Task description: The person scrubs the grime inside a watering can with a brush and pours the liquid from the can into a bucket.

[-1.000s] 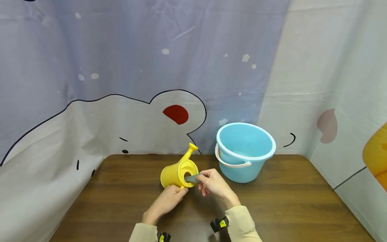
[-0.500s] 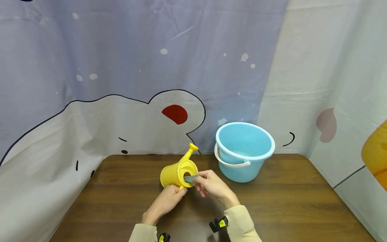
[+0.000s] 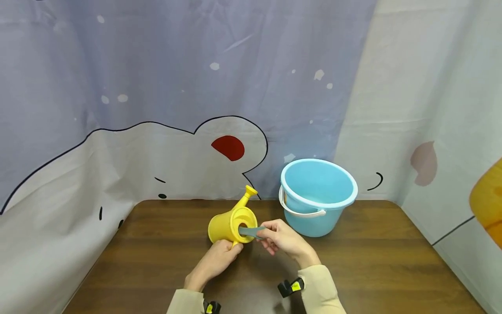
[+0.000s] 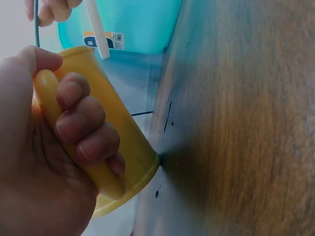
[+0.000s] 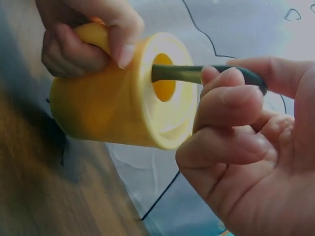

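Observation:
My left hand (image 3: 215, 262) grips the handle of a yellow watering can (image 3: 220, 227) near the middle of the table. The can is tilted, its top opening turned toward my right hand and its spout rising to the back. In the left wrist view the fingers (image 4: 81, 120) curl round the can's handle, with its base edge close to the wood. My right hand (image 3: 286, 242) pinches a slim grey-green tool with a flat handle (image 5: 179, 73) between thumb and fingers. Its far end goes through the round hole in the can's top and is hidden inside.
A light blue bucket (image 3: 317, 222) with a white handle (image 3: 302, 214) stands at the back, right of the can. The brown wooden table (image 3: 376, 266) ends against a printed curtain (image 3: 188, 165) behind and at both sides.
My right hand pushed the tool slightly left into the can, then drew back a little to the right, so more of it shows now. The left hand and can stayed nearly still.

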Demonstrator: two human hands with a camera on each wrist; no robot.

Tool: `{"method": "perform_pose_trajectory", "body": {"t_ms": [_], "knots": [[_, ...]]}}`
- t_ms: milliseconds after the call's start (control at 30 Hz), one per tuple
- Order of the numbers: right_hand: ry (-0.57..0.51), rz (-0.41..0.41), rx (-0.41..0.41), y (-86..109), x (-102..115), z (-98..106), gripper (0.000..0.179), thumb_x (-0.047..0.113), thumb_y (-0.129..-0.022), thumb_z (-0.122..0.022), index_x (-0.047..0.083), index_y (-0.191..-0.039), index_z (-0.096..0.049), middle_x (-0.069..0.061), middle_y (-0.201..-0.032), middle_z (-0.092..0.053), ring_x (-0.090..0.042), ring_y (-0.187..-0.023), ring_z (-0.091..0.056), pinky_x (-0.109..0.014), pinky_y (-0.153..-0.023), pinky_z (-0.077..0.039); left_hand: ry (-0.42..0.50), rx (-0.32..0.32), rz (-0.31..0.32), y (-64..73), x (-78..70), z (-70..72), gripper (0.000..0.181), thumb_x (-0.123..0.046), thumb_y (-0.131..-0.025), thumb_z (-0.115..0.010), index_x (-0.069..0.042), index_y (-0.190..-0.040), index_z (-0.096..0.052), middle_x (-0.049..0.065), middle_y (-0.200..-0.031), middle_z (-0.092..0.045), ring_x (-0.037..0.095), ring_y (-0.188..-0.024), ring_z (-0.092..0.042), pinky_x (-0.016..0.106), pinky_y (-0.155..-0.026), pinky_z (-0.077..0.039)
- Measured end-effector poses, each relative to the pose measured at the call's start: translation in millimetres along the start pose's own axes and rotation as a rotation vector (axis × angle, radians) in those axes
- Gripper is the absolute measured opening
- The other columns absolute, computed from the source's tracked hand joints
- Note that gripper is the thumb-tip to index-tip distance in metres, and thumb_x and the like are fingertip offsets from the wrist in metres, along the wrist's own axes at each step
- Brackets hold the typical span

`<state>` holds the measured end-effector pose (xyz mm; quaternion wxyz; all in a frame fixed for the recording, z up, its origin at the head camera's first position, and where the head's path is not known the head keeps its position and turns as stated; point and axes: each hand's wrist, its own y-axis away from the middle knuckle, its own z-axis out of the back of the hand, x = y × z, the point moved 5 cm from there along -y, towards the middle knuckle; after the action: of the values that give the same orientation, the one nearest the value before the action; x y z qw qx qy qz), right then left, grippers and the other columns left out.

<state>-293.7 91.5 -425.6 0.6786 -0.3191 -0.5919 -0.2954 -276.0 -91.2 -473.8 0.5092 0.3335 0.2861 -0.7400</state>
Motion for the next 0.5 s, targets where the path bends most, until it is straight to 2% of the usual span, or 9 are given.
{"method": "perform_pose_trajectory", "body": {"t_ms": [100, 233, 500], "knots": [[-0.013, 0.007, 0.026, 2.2, 1, 3, 0.026, 0.008, -0.095, -0.054, -0.016, -0.085, -0.053, -0.007, -0.057, -0.047, -0.016, -0.045, -0.042, -0.023, -0.045, -0.037, -0.002, -0.001, 0.006, 0.0, 0.4, 0.5, 0.048, -0.032, -0.097, -0.054, -0.017, -0.054, -0.04, -0.012, -0.048, -0.031, 0.005, -0.043, -0.024, 0.023, -0.042, -0.02], [-0.032, 0.002, 0.021, 5.4, 2, 8, 0.029, 0.006, -0.094, -0.053, -0.023, -0.088, -0.049, -0.007, -0.056, -0.045, -0.015, -0.044, -0.04, -0.023, -0.044, -0.036, 0.0, -0.004, -0.002, 0.1, 0.1, 0.6, 0.048, -0.032, -0.097, -0.054, -0.017, -0.053, -0.04, -0.012, -0.048, -0.031, 0.005, -0.043, -0.024, 0.023, -0.042, -0.02], [-0.136, -0.009, 0.014, 5.8, 2, 11, 0.027, 0.003, -0.092, -0.051, -0.023, -0.087, -0.045, -0.003, -0.057, -0.044, -0.011, -0.043, -0.04, -0.022, -0.043, -0.034, 0.003, 0.005, -0.008, -1.5, -1.2, 0.3, 0.048, -0.031, -0.097, -0.055, -0.017, -0.053, -0.04, -0.013, -0.048, -0.031, 0.005, -0.043, -0.024, 0.023, -0.042, -0.02]]}}
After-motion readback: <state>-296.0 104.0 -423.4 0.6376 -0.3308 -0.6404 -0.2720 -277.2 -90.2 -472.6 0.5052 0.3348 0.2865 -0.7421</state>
